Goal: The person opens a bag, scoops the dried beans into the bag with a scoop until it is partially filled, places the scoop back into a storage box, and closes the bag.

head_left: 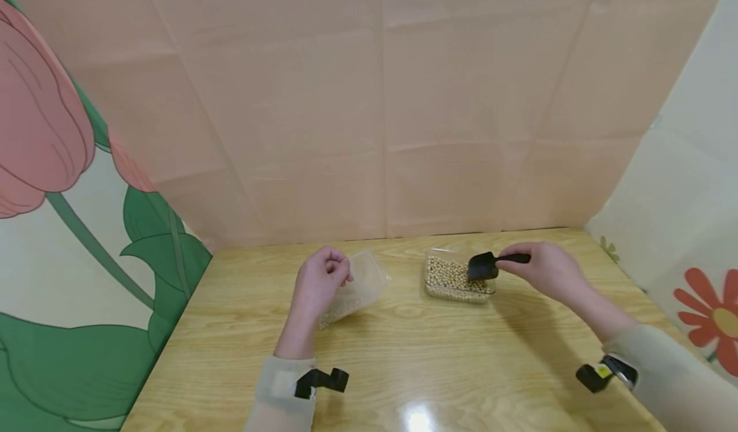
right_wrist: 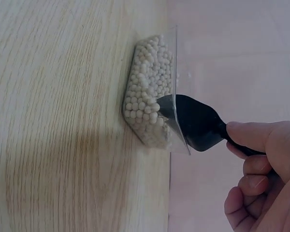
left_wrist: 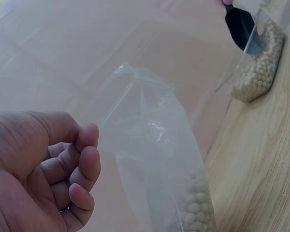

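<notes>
In the head view my left hand (head_left: 325,272) is at the clear plastic bag (head_left: 364,281), its thumb and fingertips pinching the edge of the film. Pale round beads (left_wrist: 197,205) lie in the bottom of the bag, which stands up from the table. My right hand (head_left: 542,266) grips the thin handle of a small black scoop (head_left: 483,266) between thumb and fingers. The scoop's blade dips over the rim of a clear plastic box (right_wrist: 176,58) and its tip touches the beige beads (right_wrist: 147,72) inside. Beads hide part of the tip.
Both the box and the bag stand on a light wood-grain table (head_left: 403,355), toward its back edge. A plain pinkish cloth (head_left: 380,131) hangs behind the table. Flower-printed panels flank it, with a large tulip (head_left: 40,105) at left and a red flower (head_left: 712,320) at right.
</notes>
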{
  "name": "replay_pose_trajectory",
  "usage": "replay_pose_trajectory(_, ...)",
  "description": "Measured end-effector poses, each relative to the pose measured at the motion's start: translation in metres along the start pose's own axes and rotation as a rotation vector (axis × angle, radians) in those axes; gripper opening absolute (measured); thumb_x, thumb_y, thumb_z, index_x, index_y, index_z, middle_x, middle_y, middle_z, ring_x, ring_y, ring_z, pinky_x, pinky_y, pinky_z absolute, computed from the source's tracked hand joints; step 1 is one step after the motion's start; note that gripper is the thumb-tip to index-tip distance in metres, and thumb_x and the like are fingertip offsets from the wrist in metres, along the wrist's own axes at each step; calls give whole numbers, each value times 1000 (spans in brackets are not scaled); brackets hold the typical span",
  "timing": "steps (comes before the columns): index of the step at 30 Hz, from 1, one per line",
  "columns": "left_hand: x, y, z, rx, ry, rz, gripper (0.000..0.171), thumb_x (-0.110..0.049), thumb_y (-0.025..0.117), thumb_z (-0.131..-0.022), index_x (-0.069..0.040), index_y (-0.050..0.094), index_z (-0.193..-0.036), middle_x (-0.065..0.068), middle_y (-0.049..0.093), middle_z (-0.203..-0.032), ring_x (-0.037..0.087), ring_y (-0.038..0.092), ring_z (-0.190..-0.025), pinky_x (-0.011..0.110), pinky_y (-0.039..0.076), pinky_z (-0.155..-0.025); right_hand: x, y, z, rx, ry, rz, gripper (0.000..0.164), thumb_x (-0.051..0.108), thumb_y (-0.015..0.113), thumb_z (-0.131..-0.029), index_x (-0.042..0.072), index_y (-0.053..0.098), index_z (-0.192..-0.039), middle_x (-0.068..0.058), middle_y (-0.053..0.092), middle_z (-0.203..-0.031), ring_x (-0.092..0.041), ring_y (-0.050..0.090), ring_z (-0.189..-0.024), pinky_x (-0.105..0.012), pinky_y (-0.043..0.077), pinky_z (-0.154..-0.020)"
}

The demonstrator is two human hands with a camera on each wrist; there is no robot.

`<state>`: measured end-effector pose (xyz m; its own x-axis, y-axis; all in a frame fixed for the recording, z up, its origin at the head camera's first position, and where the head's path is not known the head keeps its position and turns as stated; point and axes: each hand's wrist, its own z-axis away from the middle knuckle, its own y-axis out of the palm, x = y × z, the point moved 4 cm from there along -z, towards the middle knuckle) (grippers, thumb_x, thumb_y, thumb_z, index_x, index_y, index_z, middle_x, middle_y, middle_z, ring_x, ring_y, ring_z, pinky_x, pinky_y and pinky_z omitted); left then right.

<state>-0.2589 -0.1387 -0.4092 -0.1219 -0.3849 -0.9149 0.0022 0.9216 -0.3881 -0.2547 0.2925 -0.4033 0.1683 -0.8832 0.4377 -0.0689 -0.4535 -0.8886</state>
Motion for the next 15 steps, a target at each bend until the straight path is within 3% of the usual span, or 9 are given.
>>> replay_pose_trajectory(8, 0, 0, 0, 4, 7, -1, 8, -12, 66, -111, -8, 71, -106, 8, 78, -86, 33, 71, -85, 37, 50, -69, 1, 10, -6, 29, 24, -26, 40, 41, 79, -104, 8, 82, -127, -19, 80, -120, -17, 57, -65, -39, 45, -67)
replay_pose_trajectory(15, 2, -1, -1, -2, 8, -6, 9, -12, 65, -111, -10, 70, -104, 7, 77, -85, 33, 71, -84, 36, 49, -68, -7, 19, -10, 63, 61, -70, 48, 45, 77, -105, 5, 79, -132, -25, 75, -131, -18, 59, -74, -42, 47, -73)
